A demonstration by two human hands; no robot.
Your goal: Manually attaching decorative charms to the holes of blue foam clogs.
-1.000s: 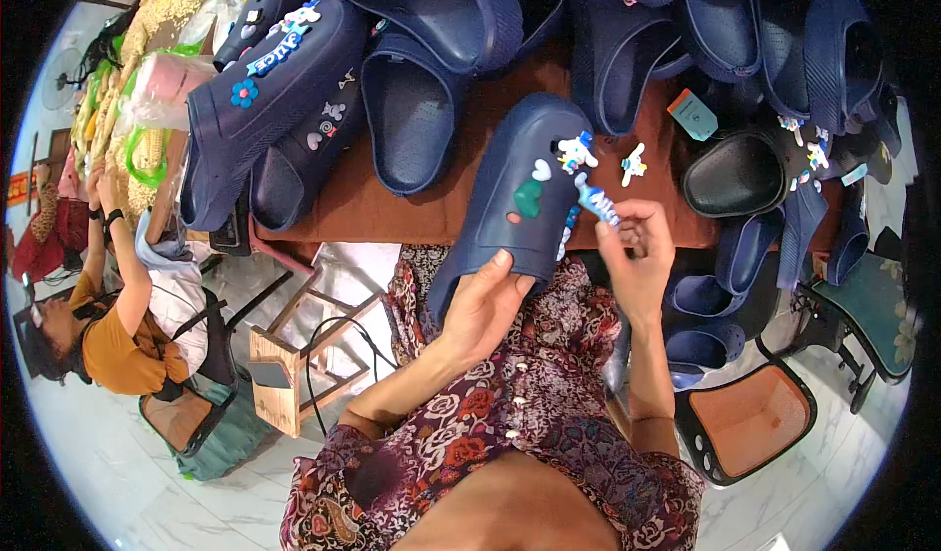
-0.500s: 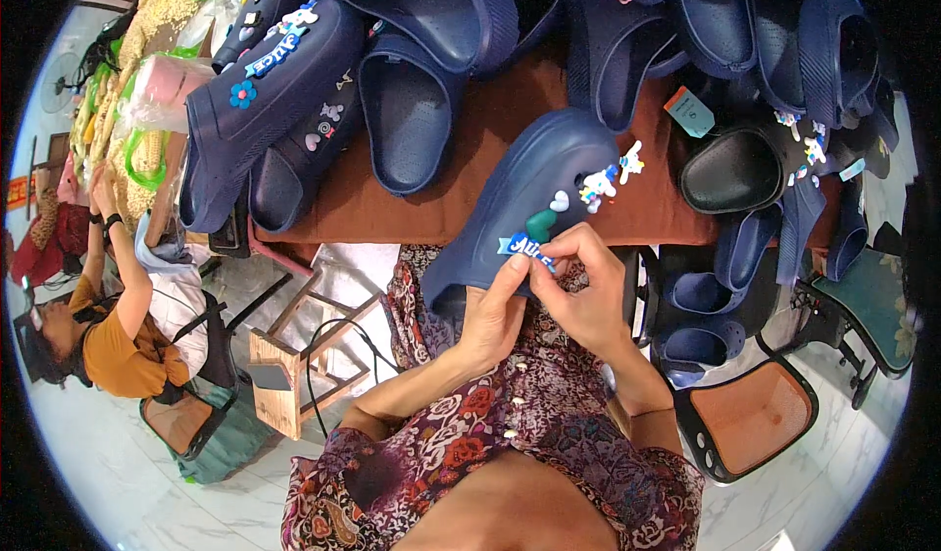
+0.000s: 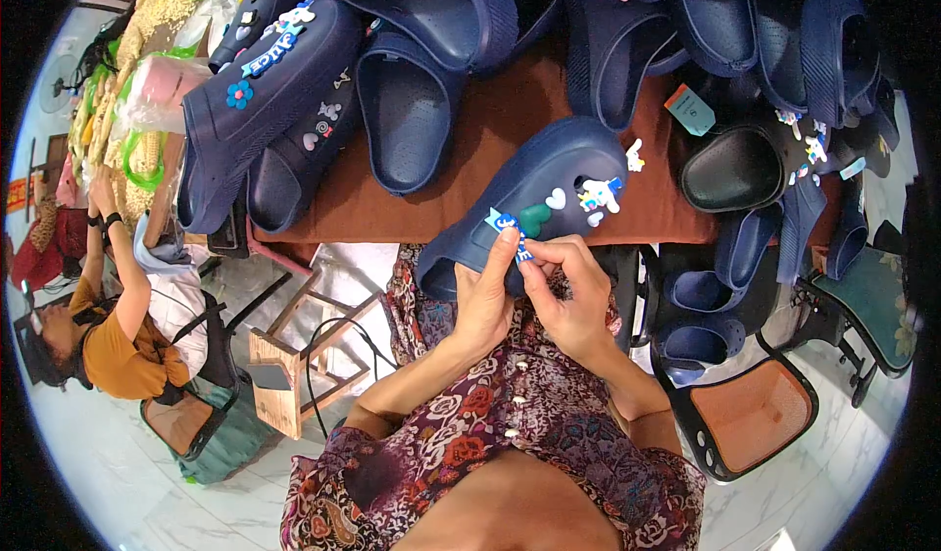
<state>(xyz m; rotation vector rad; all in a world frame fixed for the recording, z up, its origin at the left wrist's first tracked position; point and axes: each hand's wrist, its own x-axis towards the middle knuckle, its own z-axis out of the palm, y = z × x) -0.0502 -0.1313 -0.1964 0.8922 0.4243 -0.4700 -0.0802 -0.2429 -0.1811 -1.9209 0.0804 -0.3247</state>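
Observation:
A dark blue foam clog (image 3: 564,149) is held in front of my body, its toe pointing up and right over the table edge. My left hand (image 3: 482,306) grips it from below, fingers inside the opening and thumb on a blue shoe charm (image 3: 509,225) with raised white letters. The thumb and fingers of my right hand (image 3: 569,286) pinch the charm's lower end; whether its back is seated in a hole is hidden. Beside it on the upper are a green charm (image 3: 534,220), a pale heart charm (image 3: 556,199) and a white cartoon-figure charm (image 3: 600,195).
Several blue clogs (image 3: 407,110) crowd the brown-covered table (image 3: 392,220), some decorated, with a black clog (image 3: 730,171) at right. More clogs (image 3: 701,340) lie on a chair below. A wooden stool (image 3: 279,384) and a person in an orange top (image 3: 127,350) are left.
The lettered charm has turned from nearly level to a steep slant, and the clog has tilted slightly with it. My right hand has shifted a little left and down, still pinching the charm.

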